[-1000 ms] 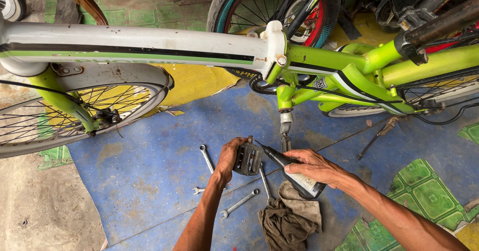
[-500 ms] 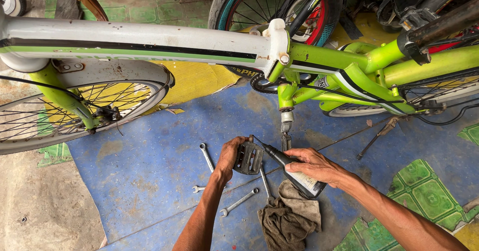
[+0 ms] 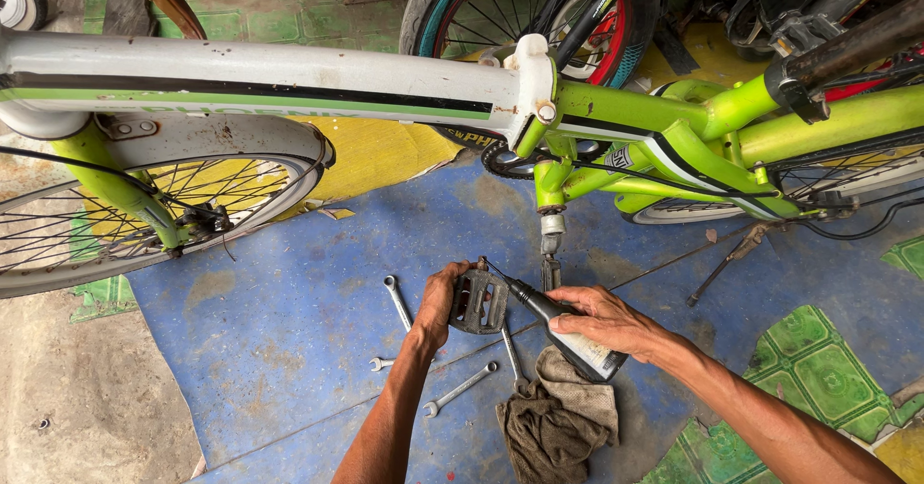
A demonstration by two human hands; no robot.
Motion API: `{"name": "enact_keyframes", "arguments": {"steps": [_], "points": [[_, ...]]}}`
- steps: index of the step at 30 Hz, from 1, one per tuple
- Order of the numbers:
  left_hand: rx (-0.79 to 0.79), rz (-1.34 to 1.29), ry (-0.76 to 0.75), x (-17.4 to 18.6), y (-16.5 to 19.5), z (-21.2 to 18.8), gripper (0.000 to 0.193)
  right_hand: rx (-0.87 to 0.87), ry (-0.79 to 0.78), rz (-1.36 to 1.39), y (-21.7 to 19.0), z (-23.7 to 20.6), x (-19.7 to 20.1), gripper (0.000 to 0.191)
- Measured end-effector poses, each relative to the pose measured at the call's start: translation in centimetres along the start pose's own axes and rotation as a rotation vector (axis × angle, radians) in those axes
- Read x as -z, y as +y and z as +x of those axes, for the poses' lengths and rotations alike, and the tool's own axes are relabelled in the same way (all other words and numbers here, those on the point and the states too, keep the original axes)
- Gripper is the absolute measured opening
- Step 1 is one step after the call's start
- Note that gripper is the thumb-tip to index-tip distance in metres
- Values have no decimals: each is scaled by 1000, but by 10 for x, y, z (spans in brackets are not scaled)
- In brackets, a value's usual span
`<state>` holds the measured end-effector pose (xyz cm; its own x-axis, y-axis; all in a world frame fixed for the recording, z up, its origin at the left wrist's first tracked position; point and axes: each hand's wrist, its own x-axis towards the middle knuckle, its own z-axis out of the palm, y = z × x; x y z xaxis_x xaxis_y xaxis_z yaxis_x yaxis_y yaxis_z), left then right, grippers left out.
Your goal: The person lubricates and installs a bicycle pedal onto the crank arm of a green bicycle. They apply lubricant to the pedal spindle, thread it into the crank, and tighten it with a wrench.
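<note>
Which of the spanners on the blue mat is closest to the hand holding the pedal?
The spanner lying just left of the left hand, up by the thumb. The other two spanners lie lower down, beside the forearm.

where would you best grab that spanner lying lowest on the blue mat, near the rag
Take the spanner by the middle of its thin shaft, coming straight down from above. It lies flat and slanted on the blue mat, its heads at each end, so pinch across the bare shaft. The rag sits to its right, so approach from the left.

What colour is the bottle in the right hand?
Black bottle, with a pale label, seen in the head view.
</note>
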<state>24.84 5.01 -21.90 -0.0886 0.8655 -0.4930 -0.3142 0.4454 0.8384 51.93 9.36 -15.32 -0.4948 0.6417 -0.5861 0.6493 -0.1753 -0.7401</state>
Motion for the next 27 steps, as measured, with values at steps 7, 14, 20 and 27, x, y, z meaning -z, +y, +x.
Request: {"name": "enact_keyframes", "arguments": {"steps": [7,14,20,27], "points": [[41,-43,-48,-1,8,-4,47,228,59,-113,19,7,-1,66],[42,-75,-50,-5,9,-2,43,157,123,-292,15,-2,-3,66],[16,-133,-119,-7,10,-2,39,373,224,-357,37,-22,5,50],[13,-124,-52,-17,11,-3,23,308,659,-220,88,-48,65,39]]}}
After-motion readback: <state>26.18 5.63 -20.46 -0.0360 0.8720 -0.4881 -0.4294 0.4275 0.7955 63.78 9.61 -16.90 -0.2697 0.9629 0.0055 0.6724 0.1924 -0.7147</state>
